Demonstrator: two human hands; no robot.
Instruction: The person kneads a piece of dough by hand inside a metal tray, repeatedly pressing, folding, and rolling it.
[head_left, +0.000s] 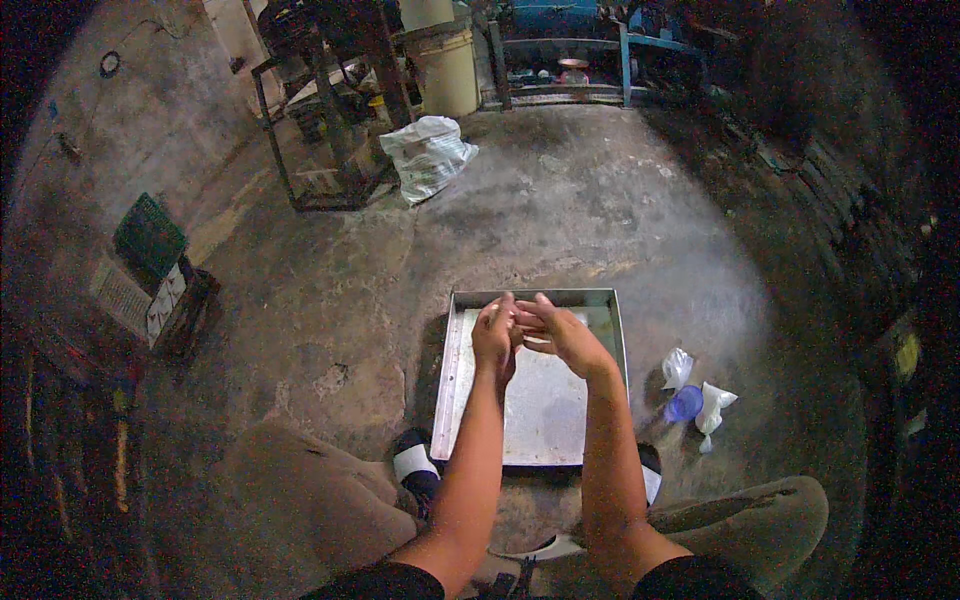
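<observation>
Both my hands are raised over a shallow rectangular metal tray (545, 420) on the floor in front of me. My left hand (495, 335) is turned edge-on, palm toward the right, with its fingers pointing away from me and partly hidden. Against its inner side come the fingertips of my right hand (565, 335), whose fingers are stretched and somewhat apart. The fingertips meet or nearly meet above the far half of the tray. I make out nothing held in either hand. Inside the tray the pale bottom shows a few marks.
To the tray's right lie a blue translucent cup (684, 404), a clear plastic bag (677, 367) and a knotted bag of white stuff (712, 410). A white sack (430, 158) stands ahead beside a dark metal frame (330, 150). My shoes flank the tray's near corners.
</observation>
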